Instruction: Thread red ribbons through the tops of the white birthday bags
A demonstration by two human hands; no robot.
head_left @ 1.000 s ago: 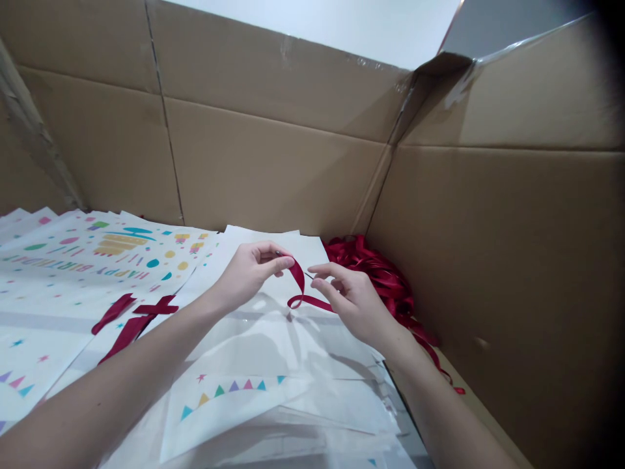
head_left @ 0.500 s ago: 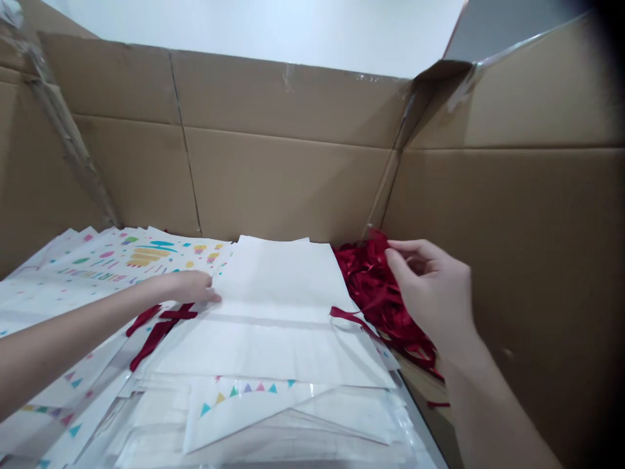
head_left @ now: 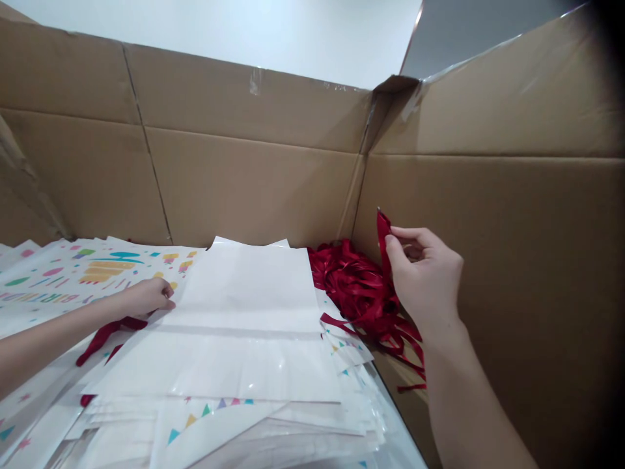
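A plain white flat paper bag (head_left: pixel 263 293), creased across, lies on top of a stack in the middle. My left hand (head_left: pixel 149 296) is at its left edge, fingers curled and pinched on that edge; the fingertips partly hide the grip. Dark red ribbon (head_left: pixel 105 339) lies just below this hand. On the right, my right hand (head_left: pixel 427 270) pinches a red ribbon (head_left: pixel 383 228) between thumb and forefinger, its tip pointing up. Below and left of that hand sits a tangled heap of red ribbons (head_left: pixel 354 280). A short ribbon end (head_left: pixel 336 322) rests on the bag's right edge.
Tall cardboard walls (head_left: pixel 254 182) enclose the back and right. White paper pieces with a colourful birthday print (head_left: pixel 110 270) spread at the left. Under the top bag, more white bags (head_left: pixel 273 433) are stacked, some with bunting flags. A pale wall (head_left: pixel 234 32) shows beyond.
My right hand has lifted a red ribbon up out of the heap. The view has swung right, shifting everything leftward. My left hand stays at the bag's left edge.
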